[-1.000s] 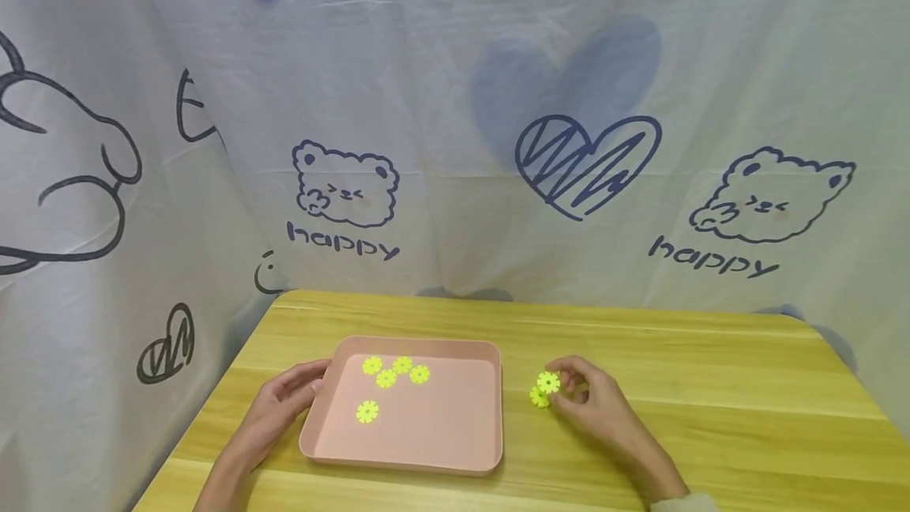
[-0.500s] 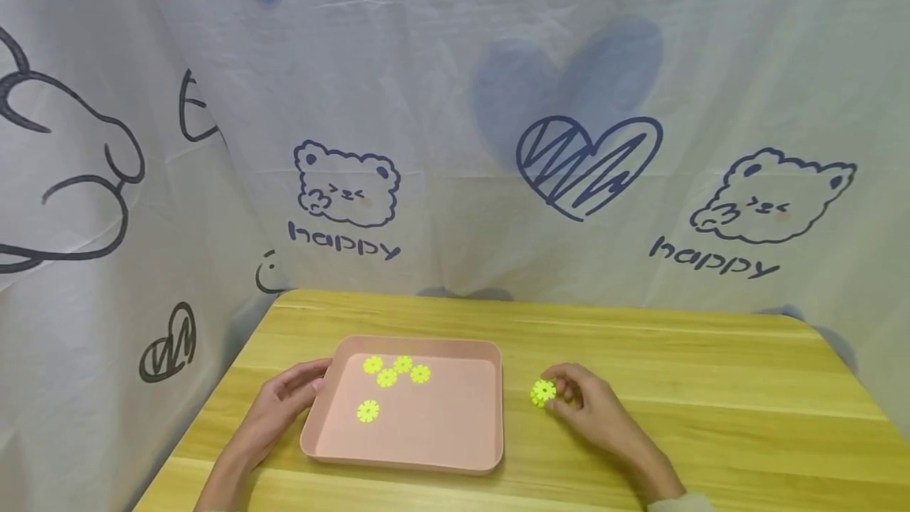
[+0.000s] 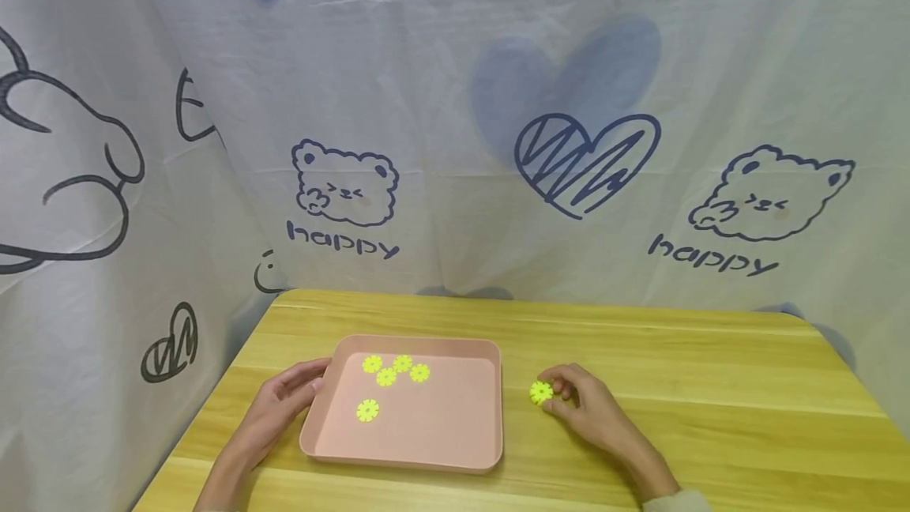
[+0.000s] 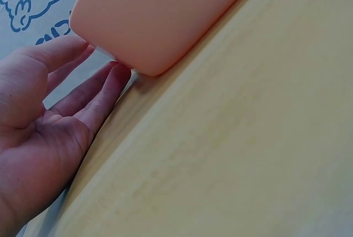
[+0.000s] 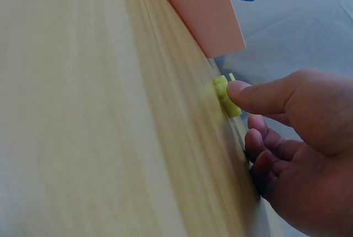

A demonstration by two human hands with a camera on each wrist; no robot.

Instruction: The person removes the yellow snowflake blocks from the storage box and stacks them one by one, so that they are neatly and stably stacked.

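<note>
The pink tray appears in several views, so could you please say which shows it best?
The head view: the pink tray appears there nearly whole, interior included. Both wrist views show only part of its outside, cropped at the top.

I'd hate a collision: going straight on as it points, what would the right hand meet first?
Past the yellow piece the right hand pinches, probably the pink tray, its right side; depth is unclear.

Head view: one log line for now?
left hand: touching tray left side | right hand: pinching yellow disc outside tray | in tray: five yellow discs
</note>
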